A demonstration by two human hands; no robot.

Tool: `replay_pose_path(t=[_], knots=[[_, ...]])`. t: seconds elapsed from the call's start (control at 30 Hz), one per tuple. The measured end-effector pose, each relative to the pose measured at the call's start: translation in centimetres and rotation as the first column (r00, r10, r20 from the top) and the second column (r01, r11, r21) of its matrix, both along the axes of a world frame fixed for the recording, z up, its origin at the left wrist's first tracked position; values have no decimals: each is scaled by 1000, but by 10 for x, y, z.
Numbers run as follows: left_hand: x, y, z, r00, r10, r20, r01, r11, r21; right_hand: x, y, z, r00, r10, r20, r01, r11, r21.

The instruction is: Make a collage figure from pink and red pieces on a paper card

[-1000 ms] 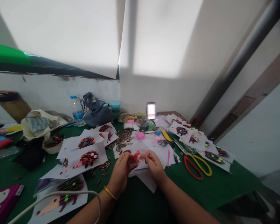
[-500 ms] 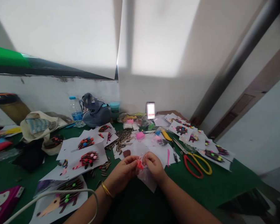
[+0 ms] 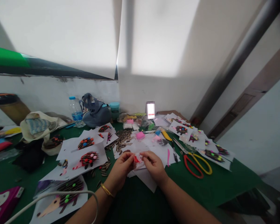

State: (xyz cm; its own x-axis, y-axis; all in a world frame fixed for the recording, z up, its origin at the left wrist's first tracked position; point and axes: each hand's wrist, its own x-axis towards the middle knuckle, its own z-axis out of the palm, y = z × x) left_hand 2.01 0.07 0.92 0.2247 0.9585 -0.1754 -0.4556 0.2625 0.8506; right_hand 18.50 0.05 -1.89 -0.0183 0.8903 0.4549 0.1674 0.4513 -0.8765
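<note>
Above the near edge of the white paper, my left hand is closed in a pinch on a small clear plastic wrapper with a red piece of modelling clay in it. My right hand is pinched shut at the wrapper's other side, its fingertips partly hiding the plastic. Beneath both hands lies white paper. Just beyond are a pink lump of clay and a heap of striped sunflower seeds. A pink modelling tool rests right of my right hand.
Scissors with red and yellow handles lie at right, near a yellow cutter. Hedgehog pictures on paper cover both sides. A water bottle, a blue-grey bag and a phone stand behind. A white cable crosses front left.
My hands have moved slightly apart and up. The red clay now shows nearer my left fingertips, and the plastic between my hands looks lower and flatter.
</note>
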Motion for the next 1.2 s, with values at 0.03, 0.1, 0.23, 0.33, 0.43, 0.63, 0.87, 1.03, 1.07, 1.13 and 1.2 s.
replay_pose_path(t=[0.03,0.1,0.23,0.33,0.43,0.63,0.87,1.03,1.07,1.13,1.2], knots=[[0,0,0,1000,5,1,-5,1000,5,0,0,1,999,2,50,-4,999,37],[0,0,0,1000,10,0,-10,1000,6,0,-2,4,991,-3,136,-13,993,116],[1,-2,0,1000,5,-26,-5,1000,-4,-1,-4,5,960,-17,278,-47,974,223],[1,-2,0,999,-8,-42,7,1000,-5,-1,-4,6,949,12,314,-84,972,218],[1,-1,0,1000,2,8,-3,1000,7,0,-3,7,983,8,184,-34,990,138],[0,2,-4,998,14,58,-15,1000,10,4,1,7,997,-24,-68,18,996,-89],[1,3,-6,997,72,-11,-72,996,50,-1,7,-6,985,34,-170,-76,966,-247],[1,3,-7,982,134,-132,-114,983,145,-1,3,1,986,56,-158,-89,974,-209],[2,3,-7,974,151,-166,-123,978,170,-2,1,4,986,84,-147,-112,975,-190],[2,2,-7,957,189,-220,-142,967,212,-4,-2,8,981,147,-125,-167,972,-166],[3,1,-7,946,206,-251,-145,959,242,-6,-4,11,975,193,-115,-210,963,-167]])
